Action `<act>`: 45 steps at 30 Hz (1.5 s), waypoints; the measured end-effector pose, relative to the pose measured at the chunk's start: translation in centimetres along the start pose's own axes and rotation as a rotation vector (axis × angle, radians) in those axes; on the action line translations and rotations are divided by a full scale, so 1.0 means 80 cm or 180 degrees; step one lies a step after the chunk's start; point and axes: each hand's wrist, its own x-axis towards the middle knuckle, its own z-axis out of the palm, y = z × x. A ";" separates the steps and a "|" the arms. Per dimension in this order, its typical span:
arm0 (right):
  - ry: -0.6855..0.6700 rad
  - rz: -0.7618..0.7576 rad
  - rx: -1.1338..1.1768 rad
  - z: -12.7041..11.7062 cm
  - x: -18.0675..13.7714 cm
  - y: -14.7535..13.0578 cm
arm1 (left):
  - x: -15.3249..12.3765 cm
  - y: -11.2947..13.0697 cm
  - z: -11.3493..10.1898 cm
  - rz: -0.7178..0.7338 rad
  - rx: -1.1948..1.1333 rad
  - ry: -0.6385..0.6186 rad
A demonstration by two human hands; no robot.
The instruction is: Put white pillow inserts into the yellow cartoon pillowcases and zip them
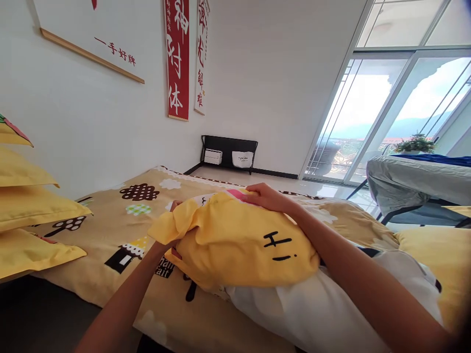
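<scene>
A yellow pillowcase [235, 240] with black "Hi" lettering lies bunched and bulging in front of me on the bed. White pillow-like fabric [287, 306] shows below its near edge; whether it goes inside the case cannot be made out. My left hand [175, 206] grips the twisted left corner of the case, most of the hand hidden behind the folds. My right hand [265, 197] is closed over the far top edge, beside a pink patch, fingertips partly hidden.
A patterned beige sheet [140, 230] covers the bed. Stacked yellow pillows [33, 208] stand at the left, another yellow pillow [434, 269] at the right. Beyond are a black rack [230, 147], a covered table [415, 179] with a plant [415, 143], and sliding glass doors [368, 113].
</scene>
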 end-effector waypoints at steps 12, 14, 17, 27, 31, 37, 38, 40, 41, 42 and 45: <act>0.2504 0.0038 -0.0471 -0.037 -0.031 0.004 | 0.005 0.011 -0.009 -0.0627 -0.1137 0.0717; 0.2262 0.0077 -0.0255 -0.032 -0.038 0.017 | -0.018 0.028 -0.012 0.0181 -0.0690 0.0812; 0.1740 0.0168 0.0555 -0.027 -0.055 0.041 | -0.061 0.058 -0.017 0.1811 0.0502 -0.0063; 0.0425 0.0543 0.1508 -0.041 -0.095 0.043 | -0.066 0.074 0.019 0.2073 0.1859 -0.0423; 0.1259 0.0383 0.1269 -0.041 -0.085 0.022 | -0.035 0.061 0.042 0.2256 0.1850 -0.0529; 0.2120 0.0378 0.0009 -0.037 -0.063 0.016 | 0.013 0.082 0.038 0.0871 0.0509 -0.0303; 0.2098 0.0405 -0.0223 -0.036 -0.061 0.019 | 0.023 0.082 0.036 0.0583 0.0206 -0.0292; 0.1606 0.0519 -0.0440 -0.035 -0.061 0.029 | 0.041 0.074 0.033 0.0144 -0.0314 -0.0204; 0.1154 0.0601 -0.0459 -0.036 -0.063 0.037 | 0.048 0.065 0.031 0.0025 -0.0468 -0.0120; 0.0641 0.0667 -0.0456 -0.037 -0.066 0.045 | 0.052 0.054 0.027 -0.0033 -0.0548 -0.0021; -0.0248 0.0581 -0.0533 -0.046 -0.081 0.074 | 0.043 0.019 0.015 -0.0083 -0.0528 0.0397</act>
